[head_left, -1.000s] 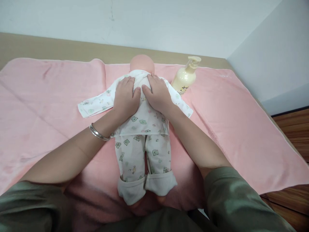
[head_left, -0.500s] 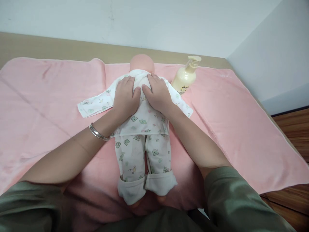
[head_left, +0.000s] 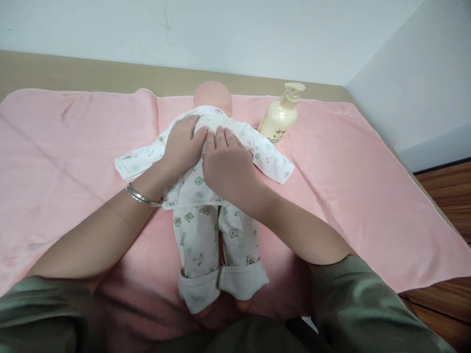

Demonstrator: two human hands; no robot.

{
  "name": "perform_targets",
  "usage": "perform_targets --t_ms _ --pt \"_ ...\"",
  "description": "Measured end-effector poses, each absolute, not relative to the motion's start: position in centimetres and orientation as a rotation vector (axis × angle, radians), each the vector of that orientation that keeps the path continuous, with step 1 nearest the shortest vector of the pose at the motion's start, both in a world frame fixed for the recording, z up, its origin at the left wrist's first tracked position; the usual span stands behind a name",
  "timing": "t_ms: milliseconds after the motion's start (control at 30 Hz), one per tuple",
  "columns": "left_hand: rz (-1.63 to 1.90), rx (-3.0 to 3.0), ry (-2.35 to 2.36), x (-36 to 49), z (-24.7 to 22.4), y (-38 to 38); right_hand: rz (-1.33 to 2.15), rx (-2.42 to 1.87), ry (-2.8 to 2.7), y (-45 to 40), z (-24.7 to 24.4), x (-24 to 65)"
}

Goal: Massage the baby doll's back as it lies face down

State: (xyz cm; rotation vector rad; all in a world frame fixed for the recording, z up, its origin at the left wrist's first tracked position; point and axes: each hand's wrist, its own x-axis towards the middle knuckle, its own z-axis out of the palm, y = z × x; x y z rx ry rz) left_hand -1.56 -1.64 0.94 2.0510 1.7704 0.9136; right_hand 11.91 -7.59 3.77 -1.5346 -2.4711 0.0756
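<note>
The left hand (head_left: 181, 146) and right hand (head_left: 225, 166) lie flat, fingers spread and grasping nothing, side by side on the back of a baby doll (head_left: 213, 196). The doll lies face down in printed pyjamas on a pink towel (head_left: 349, 171). A cream pump bottle (head_left: 278, 117) stands just beside its shoulder.

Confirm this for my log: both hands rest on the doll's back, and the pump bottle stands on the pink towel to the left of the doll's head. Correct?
Not quite. The head view shows the pump bottle standing right of the doll, not left. Both the left hand and right hand do rest on its back, on the pink towel.
</note>
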Motion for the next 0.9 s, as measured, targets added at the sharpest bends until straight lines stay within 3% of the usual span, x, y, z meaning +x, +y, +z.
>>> perform_targets --t_ms 100,267,633,900 --pt "0.851 2.064 1.855 -0.6 1.2 -2.8 0.176 -1.531 -2.435 -5.0 3.5 12.9" --pt "1.032 2.128 1.754 1.2 0.7 -5.3 0.29 -1.56 -2.285 -0.7 2.3 14.3" --pt "0.958 1.93 1.819 -0.8 0.5 -1.6 0.012 -1.614 -2.39 -5.9 3.6 12.5" --pt "1.053 1.969 1.834 -0.9 -1.6 -0.9 0.295 -1.632 -2.335 -1.2 2.7 13.8"
